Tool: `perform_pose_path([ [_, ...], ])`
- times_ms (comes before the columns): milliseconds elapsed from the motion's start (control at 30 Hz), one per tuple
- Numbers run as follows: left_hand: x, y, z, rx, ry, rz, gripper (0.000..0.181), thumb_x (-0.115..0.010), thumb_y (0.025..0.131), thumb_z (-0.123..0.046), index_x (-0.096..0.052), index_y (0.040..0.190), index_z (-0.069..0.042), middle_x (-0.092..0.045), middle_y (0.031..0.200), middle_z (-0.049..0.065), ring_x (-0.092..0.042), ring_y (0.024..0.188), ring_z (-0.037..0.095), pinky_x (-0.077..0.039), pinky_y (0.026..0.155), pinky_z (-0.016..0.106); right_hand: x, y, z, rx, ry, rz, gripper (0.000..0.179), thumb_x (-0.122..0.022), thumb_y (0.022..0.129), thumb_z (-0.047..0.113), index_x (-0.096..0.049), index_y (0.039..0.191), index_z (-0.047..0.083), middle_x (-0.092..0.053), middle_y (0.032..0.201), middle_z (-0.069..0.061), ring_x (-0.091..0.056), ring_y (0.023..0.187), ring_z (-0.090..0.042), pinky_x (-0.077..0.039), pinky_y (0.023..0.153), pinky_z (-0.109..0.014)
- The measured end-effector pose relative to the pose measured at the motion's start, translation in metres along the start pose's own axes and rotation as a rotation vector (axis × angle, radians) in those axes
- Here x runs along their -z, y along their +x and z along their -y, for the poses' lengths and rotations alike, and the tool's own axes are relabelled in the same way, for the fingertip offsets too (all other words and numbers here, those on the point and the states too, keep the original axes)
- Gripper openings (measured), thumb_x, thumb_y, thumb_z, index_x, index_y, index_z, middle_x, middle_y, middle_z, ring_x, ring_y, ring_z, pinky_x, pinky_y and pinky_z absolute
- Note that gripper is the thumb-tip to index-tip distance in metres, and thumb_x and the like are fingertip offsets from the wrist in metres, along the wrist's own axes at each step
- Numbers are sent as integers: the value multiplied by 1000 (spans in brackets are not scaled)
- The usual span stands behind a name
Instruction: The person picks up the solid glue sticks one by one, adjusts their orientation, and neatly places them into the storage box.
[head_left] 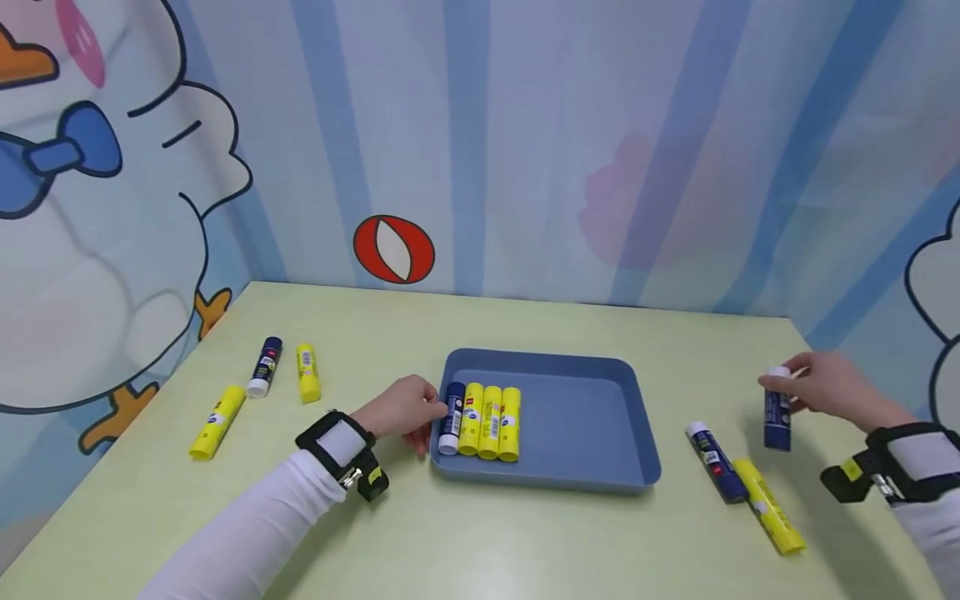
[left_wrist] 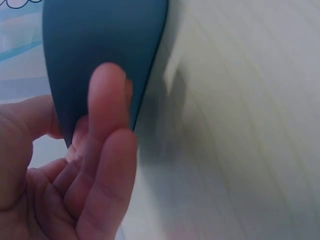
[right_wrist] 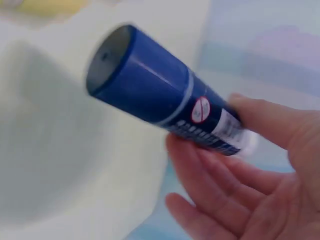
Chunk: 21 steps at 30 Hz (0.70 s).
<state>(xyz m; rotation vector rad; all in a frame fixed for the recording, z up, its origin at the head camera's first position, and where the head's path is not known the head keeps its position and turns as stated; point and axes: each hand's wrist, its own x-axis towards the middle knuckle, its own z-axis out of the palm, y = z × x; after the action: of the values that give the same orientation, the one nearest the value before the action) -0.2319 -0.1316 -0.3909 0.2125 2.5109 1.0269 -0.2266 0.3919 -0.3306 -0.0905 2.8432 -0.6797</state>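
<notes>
Right hand point(head_left: 832, 390) pinched a navy, white-ended cylindrical glue stick point(head_left: 777, 421) in its fingers above the pale-green tabletop point(head_left: 540, 546); left hand point(head_left: 401, 408) gripped a slate-blue plastic tray point(head_left: 581, 425) by its rim. Likely mid-transfer; next move seemed to need a leftward carry.

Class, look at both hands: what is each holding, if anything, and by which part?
The right hand pinches a dark blue glue stick near its white end; the left hand holds the tray by its left rim.
</notes>
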Motion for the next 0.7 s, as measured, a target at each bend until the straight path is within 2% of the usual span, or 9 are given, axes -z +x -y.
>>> perform_pose_path([
  [100, 1, 0, 2, -11, -8, -7, 27, -58, 96, -14, -57, 72, -3, -63, 57, 10, -63, 46, 20, -49, 45, 25, 5, -2, 24, 20, 122, -47, 71, -52, 100, 40, -37, 128, -23, -64, 99, -24, -67, 75, -22, -55, 67, -32],
  [233, 4, 0, 5, -33, -19, -10, 26, -59, 96, -17, -59, 74, -3, -64, 59, 9, -64, 48, 21, -51, 47, 27, -3, -4, 55, 59, 322, -64, 67, -50, 101, 39, -35, 134, -18, -66, 103, -16, -68, 76, -12, -54, 70, -23],
  [333, 9, -1, 3, -47, -18, -64, 26, -61, 96, -22, -59, 77, -5, -65, 62, 8, -63, 50, 22, -50, 49, 27, -17, -4, 75, 95, 469, -55, 60, -52, 101, 34, -37, 132, -15, -68, 97, -5, -68, 77, -9, -55, 74, -23],
  [400, 13, -3, 0, -72, -26, -136, 25, -62, 96, -25, -59, 81, -5, -67, 66, 8, -63, 51, 24, -47, 49, 28, -27, -5, 88, 116, 572, -42, 55, -54, 100, 31, -39, 128, -14, -68, 94, -1, -69, 79, -10, -55, 75, -23],
  [500, 16, -6, -9, -153, -45, -263, 21, -61, 96, -27, -58, 90, -7, -69, 77, 9, -64, 56, 26, -44, 52, 28, -40, -6, 105, 138, 730, -5, 46, -55, 100, 27, -42, 123, -11, -67, 94, 2, -69, 84, -11, -54, 79, -24],
  [567, 15, -7, -17, -222, -74, -326, 19, -62, 96, -26, -57, 99, -7, -69, 89, 9, -65, 63, 27, -46, 56, 29, -49, -7, 116, 145, 828, 22, 40, -55, 100, 26, -44, 119, -8, -66, 96, 2, -69, 87, -12, -53, 82, -26],
  [633, 11, -8, -26, -288, -103, -356, 22, -63, 96, -24, -54, 108, -8, -66, 103, 9, -66, 76, 26, -51, 65, 31, -58, -9, 127, 148, 904, 45, 36, -55, 100, 25, -46, 117, -5, -64, 99, -1, -68, 90, -12, -52, 85, -26],
  [700, 3, -8, -36, -347, -145, -346, 31, -63, 96, -23, -50, 119, -8, -60, 118, 9, -64, 93, 27, -53, 76, 35, -67, -10, 137, 154, 956, 64, 34, -54, 101, 24, -47, 118, -4, -60, 104, -4, -68, 92, -11, -51, 87, -26],
])
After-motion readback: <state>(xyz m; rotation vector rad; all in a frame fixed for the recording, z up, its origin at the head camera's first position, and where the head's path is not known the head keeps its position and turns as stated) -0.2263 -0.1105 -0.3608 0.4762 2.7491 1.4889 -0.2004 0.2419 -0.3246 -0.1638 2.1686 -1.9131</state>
